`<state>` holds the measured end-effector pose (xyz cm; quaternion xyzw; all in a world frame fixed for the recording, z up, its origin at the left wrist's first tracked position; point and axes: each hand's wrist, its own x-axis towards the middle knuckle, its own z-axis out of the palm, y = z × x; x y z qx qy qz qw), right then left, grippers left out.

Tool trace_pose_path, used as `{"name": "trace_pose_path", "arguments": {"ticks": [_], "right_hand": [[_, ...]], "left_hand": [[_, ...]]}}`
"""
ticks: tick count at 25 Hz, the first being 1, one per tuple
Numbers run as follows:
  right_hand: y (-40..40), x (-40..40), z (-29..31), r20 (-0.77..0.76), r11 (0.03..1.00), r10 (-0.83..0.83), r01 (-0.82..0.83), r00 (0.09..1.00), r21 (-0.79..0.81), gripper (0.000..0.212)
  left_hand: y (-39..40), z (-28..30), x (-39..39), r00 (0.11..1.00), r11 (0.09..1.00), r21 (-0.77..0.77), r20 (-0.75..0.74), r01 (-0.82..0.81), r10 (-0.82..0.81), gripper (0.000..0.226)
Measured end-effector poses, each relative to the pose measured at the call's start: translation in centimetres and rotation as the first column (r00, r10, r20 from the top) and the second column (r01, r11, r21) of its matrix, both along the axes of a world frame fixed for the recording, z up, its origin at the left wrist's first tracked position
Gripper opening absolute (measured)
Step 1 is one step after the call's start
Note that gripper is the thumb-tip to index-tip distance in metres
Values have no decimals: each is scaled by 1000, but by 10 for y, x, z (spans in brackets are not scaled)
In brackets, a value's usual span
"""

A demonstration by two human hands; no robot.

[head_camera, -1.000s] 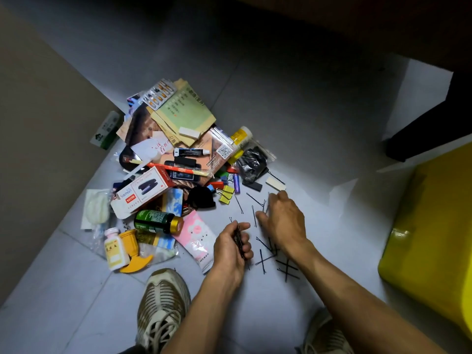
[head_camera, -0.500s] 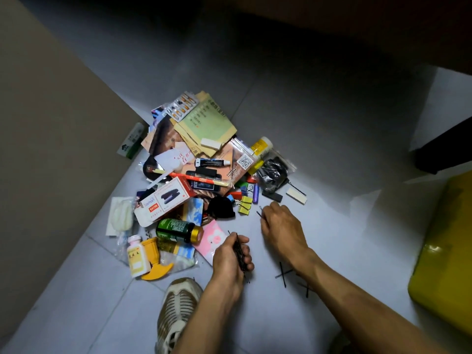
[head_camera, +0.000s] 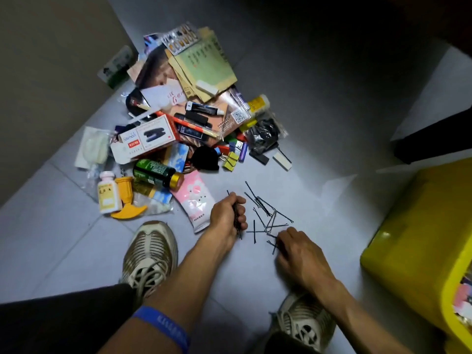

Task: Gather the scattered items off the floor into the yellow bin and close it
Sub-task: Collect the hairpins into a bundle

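Note:
My left hand grips a bunch of black hairpins upright in its fist, just above the floor. Several loose black hairpins lie scattered on the grey tiles to its right. My right hand is low over the nearest pins, its fingertips pinching one or two of them. The yellow bin stands open at the right edge, with some items showing inside at its lower right. A heap of mixed items lies on the floor beyond my hands.
The heap holds a stapler box, a green bottle, a pink pouch, a white pill bottle, papers and clips. A brown wall rises on the left. My two shoes flank my arms. A dark furniture leg stands behind the bin.
My right hand has drawn back toward me from the heap's edge and now pinches pins near my right shoe. Loose pins it covered are now visible. The left hand still holds its bunch.

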<state>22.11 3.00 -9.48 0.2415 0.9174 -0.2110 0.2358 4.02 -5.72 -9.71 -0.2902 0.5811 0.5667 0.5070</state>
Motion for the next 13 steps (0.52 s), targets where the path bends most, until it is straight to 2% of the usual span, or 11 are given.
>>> {"name": "trace_pose_path", "arguments": {"ticks": [6,8,11,13], "right_hand": [[12,-74,-9,-223,980,-199,191,954,-55,10],[16,-62,-8,-201,957,-289,288,936,-32,31],[11,-46,-9,-2,974,-183,182,983,136,81],[-2,-56,-14,23,969,-187,181,982,167,85]], "left_hand": [[-6,4,-5,999,1000,-8,-35,23,-23,19],[-4,1,-7,998,999,30,-43,39,-37,19],[-1,-2,-7,998,998,35,-37,55,-54,32],[-1,-4,-6,999,999,31,-22,36,-35,34]]}}
